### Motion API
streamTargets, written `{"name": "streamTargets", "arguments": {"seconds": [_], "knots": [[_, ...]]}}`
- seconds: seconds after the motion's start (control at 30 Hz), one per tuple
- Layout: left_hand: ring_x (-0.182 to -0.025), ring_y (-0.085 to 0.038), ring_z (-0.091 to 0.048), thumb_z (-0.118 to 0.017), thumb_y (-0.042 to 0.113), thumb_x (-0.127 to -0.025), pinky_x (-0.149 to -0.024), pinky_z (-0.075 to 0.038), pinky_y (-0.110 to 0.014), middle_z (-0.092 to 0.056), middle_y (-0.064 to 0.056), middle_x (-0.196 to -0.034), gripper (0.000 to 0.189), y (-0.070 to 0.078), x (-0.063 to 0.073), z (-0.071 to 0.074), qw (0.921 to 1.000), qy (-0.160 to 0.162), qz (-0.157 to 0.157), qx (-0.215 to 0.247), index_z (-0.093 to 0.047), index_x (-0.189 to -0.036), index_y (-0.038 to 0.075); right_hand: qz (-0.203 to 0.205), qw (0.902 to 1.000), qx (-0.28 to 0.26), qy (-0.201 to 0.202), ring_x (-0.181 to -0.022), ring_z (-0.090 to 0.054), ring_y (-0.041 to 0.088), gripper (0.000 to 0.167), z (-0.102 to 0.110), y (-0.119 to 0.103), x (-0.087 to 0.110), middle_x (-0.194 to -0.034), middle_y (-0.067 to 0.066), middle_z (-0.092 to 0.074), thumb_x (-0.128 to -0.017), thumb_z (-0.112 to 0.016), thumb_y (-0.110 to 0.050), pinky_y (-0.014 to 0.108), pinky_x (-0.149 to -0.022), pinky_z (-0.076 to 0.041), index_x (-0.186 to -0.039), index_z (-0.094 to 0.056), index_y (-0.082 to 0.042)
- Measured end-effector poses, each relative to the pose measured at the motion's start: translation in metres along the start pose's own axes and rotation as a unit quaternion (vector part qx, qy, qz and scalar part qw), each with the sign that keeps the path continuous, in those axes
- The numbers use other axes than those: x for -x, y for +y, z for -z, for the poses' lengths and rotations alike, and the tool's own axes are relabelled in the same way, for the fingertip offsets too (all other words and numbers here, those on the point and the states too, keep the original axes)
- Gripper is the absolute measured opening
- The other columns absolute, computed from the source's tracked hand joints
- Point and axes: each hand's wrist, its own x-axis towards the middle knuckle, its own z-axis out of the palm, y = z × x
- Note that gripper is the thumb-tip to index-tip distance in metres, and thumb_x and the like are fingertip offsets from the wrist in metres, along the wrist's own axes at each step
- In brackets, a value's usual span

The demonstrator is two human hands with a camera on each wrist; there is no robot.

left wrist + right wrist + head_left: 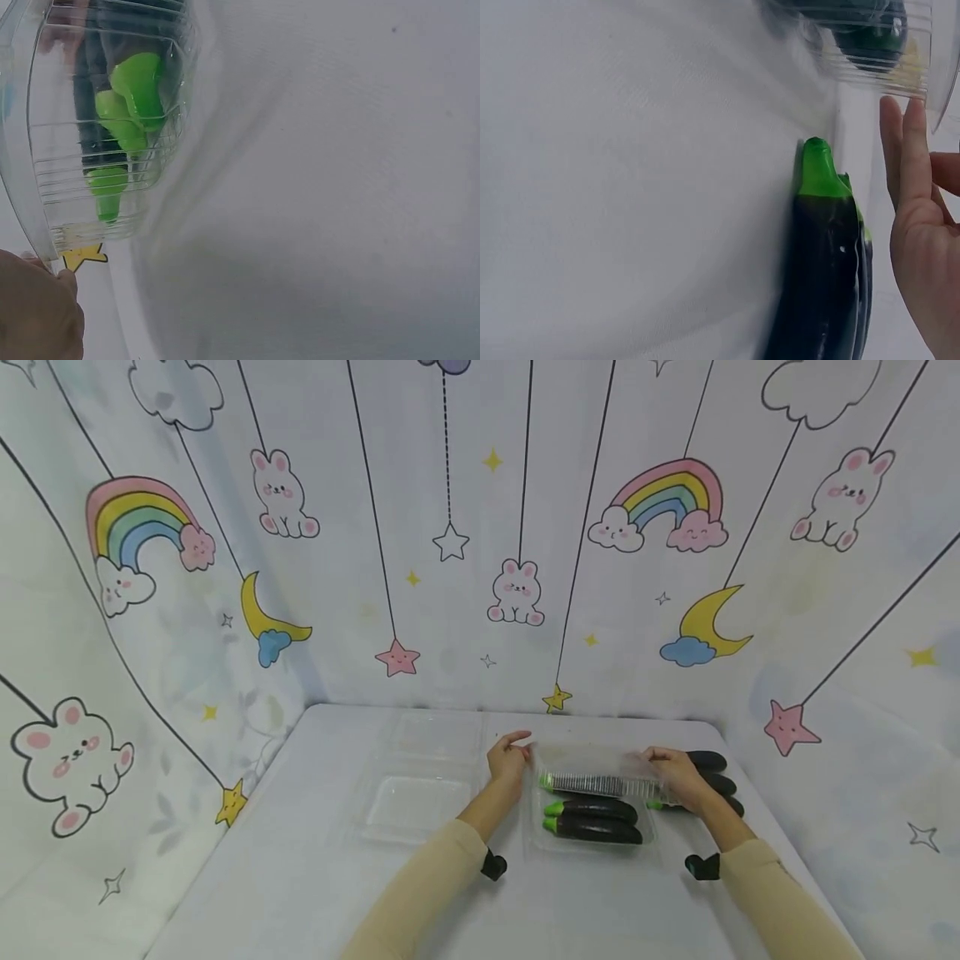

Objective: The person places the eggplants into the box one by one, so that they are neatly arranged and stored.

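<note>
A clear plastic box (651, 839) lies on the white table, holding dark eggplants (600, 829) with green stem ends. Its raised, ribbed lid (588, 756) covers the back part of the box. At the back left corner my left hand (508, 762) pinches the lid's edge. My right hand (675, 774) holds the lid's right corner, its thumb apart from straight fingers (916, 150) in the right wrist view. Green stems (109, 184) show through the ribbed side in the left wrist view. The lid hides part of the rearmost eggplant.
Loose eggplants (707, 761) lie right of the box, close beside my right hand. To the left stands another clear box (367, 814), open, its lid (438, 735) folded back. A patterned curtain (450, 610) rises behind and beside the table (285, 877).
</note>
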Motion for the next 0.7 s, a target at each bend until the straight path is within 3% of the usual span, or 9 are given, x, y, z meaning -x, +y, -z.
{"name": "streamTargets", "arguments": {"seconds": [0.13, 0.23, 0.33, 0.47, 0.7], "knots": [[-0.071, -0.01, -0.062, -0.049, -0.019, -0.086, -0.062, -0.046, -0.019, -0.055, 0.005, -0.061, 0.043, -0.003, 0.002, 0.002, 0.9997, -0.004, -0.011, -0.022, -0.079, -0.108, 0.003, 0.002, 1.0, -0.002, 0.007, -0.105, -0.052, 0.009, 0.022, 0.004, 0.002, 0.004, -0.116, 0.001, -0.064, -0.107, -0.048, -0.01, 0.024, -0.087, -0.044, -0.098, -0.062, 0.005], [-0.071, -0.01, -0.065, -0.047, -0.016, -0.087, -0.061, -0.047, -0.019, -0.063, 0.0, -0.065, 0.041, -0.004, 0.003, 0.004, 0.9985, 0.0, -0.027, -0.048, -0.079, -0.106, 0.001, 0.0, 0.9997, -0.026, -0.002, -0.111, -0.056, 0.009, 0.023, 0.008, 0.003, 0.007, -0.122, 0.008, -0.068, -0.106, -0.048, -0.012, 0.024, -0.086, -0.049, -0.094, -0.058, 0.006], [-0.069, -0.01, -0.066, -0.047, -0.014, -0.086, -0.06, -0.046, -0.02, -0.072, -0.004, -0.072, 0.038, -0.004, 0.005, 0.007, 0.996, 0.017, -0.034, -0.08, -0.079, -0.1, 0.002, 0.012, 0.9991, -0.031, -0.028, -0.124, -0.06, 0.022, 0.035, 0.011, 0.005, 0.011, -0.136, 0.022, -0.065, -0.109, -0.051, -0.021, 0.028, -0.089, -0.055, -0.105, -0.062, 0.012], [-0.071, -0.011, -0.068, -0.051, -0.01, -0.086, -0.062, -0.047, -0.022, -0.075, -0.005, -0.077, 0.032, -0.006, 0.007, 0.013, 0.9924, 0.029, -0.044, -0.112, -0.079, -0.094, 0.004, 0.027, 0.9984, -0.012, -0.047, -0.128, -0.058, 0.042, 0.05, 0.01, 0.008, 0.018, -0.14, 0.033, -0.058, -0.109, -0.057, -0.034, 0.031, -0.089, -0.06, -0.127, -0.062, 0.013], [-0.09, -0.016, -0.067, -0.064, 0.002, -0.091, -0.079, -0.053, -0.028, -0.076, -0.003, -0.093, 0.018, -0.003, 0.018, 0.022, 0.9892, -0.014, -0.061, -0.132, -0.078, -0.101, 0.007, 0.043, 0.9988, 0.022, -0.01, -0.129, -0.056, 0.048, 0.05, 0.007, 0.006, 0.032, -0.14, 0.031, -0.057, -0.108, -0.06, -0.034, 0.041, -0.092, -0.061, -0.135, -0.06, 0.009]]}}
